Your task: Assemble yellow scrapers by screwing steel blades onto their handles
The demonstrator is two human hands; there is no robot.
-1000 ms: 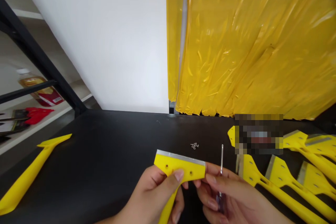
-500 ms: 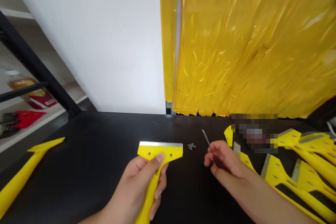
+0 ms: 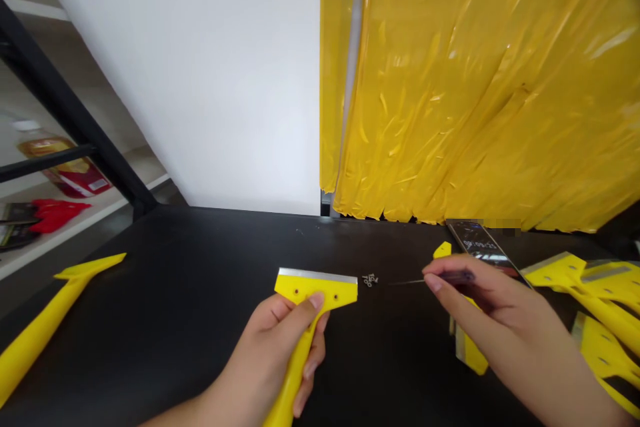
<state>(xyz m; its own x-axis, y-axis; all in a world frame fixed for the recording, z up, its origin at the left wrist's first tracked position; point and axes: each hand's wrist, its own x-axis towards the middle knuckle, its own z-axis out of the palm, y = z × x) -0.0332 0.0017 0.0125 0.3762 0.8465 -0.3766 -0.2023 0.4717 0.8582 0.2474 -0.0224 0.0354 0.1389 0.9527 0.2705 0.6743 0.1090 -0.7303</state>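
Observation:
My left hand is wrapped round the handle of a yellow scraper. Its thumb lies on the head just below the holes, and a metal blade edge shows along the top. To the right of that head, a small heap of screws lies on the black table. My right hand pinches a thin screwdriver with a dark, see-through handle. The slim shaft is level and points left toward the screws, its tip apart from them.
Another yellow scraper lies at the left. Several more scrapers are piled at the right, partly behind my right arm. A phone lies near the yellow plastic sheet. A shelf with a bottle stands at the left.
My right hand has turned, bringing the screwdriver from a raised slant to level, pointing left. The left hand still holds the scraper; the whole view has shifted slightly.

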